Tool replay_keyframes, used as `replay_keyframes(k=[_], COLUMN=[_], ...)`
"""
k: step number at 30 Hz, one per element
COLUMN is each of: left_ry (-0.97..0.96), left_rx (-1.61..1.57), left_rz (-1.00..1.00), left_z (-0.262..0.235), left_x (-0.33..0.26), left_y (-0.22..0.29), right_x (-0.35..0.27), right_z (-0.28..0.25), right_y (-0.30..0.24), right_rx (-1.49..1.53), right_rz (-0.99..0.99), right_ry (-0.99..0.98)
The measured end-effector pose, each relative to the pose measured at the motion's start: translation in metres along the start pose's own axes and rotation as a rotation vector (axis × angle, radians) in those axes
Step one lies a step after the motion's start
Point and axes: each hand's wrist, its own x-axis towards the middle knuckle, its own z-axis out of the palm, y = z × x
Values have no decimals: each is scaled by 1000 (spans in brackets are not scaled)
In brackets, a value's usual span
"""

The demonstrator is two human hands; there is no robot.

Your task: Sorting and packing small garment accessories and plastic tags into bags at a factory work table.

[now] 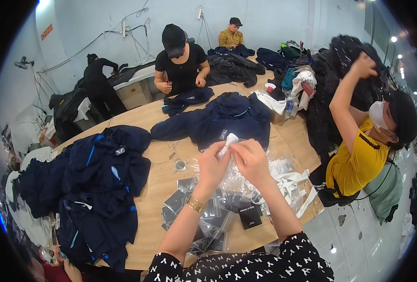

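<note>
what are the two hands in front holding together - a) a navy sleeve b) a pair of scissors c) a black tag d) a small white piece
d: the left hand and right hand both pinch a small white piece between their fingertips, above the clear plastic bags on the wooden table.

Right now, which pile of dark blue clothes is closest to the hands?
The blue jacket spread in the table's middle, just beyond the hands. The big heap sits off to the left, and the small bundle lies farther away.
</note>
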Motion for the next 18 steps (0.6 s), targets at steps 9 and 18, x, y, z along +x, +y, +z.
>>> replay_keyframes(k=[9,18], left_ry=[79,63], left_rx=[151,142], left_rz=[278,213], left_z=[0,-2], left_x=[-7,-10], left_y=[7,5], right_x=[-3,-2], right_z=[12,4], right_y=[0,10], right_rx=[-101,144], right_rz=[24,124], right_ry=[-7,-107])
